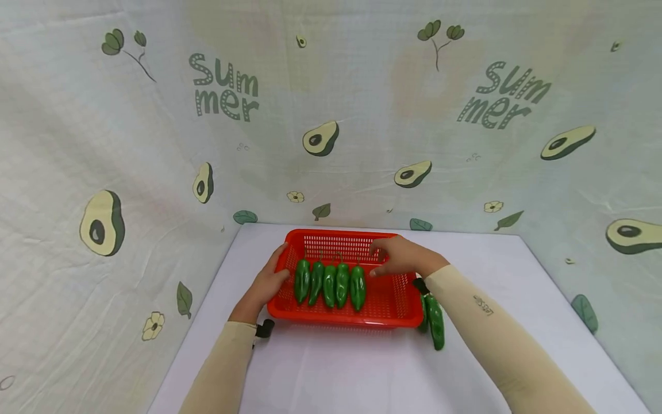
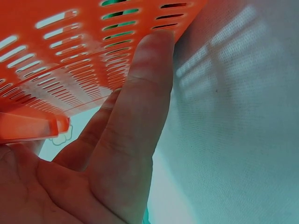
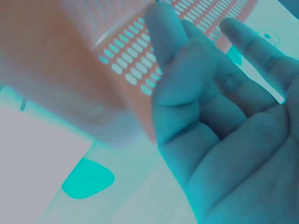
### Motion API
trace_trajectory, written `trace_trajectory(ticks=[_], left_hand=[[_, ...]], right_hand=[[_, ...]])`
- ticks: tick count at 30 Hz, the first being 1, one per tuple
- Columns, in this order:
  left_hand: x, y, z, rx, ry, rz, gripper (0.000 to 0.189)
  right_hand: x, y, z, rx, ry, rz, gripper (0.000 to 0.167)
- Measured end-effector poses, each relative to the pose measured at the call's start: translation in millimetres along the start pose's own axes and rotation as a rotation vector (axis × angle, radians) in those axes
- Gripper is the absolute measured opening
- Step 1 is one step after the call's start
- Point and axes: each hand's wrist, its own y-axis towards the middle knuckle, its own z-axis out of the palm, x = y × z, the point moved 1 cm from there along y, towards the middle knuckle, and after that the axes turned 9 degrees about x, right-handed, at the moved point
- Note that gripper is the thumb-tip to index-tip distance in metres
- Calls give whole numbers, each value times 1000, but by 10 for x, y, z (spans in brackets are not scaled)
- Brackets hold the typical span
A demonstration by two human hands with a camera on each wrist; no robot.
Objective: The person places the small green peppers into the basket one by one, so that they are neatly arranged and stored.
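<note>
A red plastic basket (image 1: 320, 319) with slotted walls stands in front of me. Several green peppers (image 1: 329, 286) lie in it side by side, stems toward the far wall. My left hand (image 1: 266, 283) holds the basket's left rim, thumb over the edge; from the left wrist, its fingers (image 2: 135, 102) show against the slotted outside wall. Over the basket's right part hovers my right hand (image 1: 400, 256), fingers bent and spread from the thumb, nothing between them. The rightmost pepper (image 1: 358, 287) in the row is nearest to it.
More green peppers (image 1: 436, 325) lie on the white table (image 1: 331, 368) just right of the basket, partly hidden by the right wrist and the basket's rim. A printed cloth (image 1: 362, 115) with avocados hangs behind and along both sides.
</note>
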Motion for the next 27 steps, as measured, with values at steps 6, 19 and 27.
trace_trajectory(ticks=[6,19,27], left_hand=[[0,-1,-13,1,1,-3,78],[-2,2,-33,-3,8,5,79],[4,3,-9,6,8,6,77]], right_hand=[[-127,-287,-68,-115,53,-11,55],[-490,-954,128,-273,147,70,48],[-785,-1200,405,-292,190,139,51]])
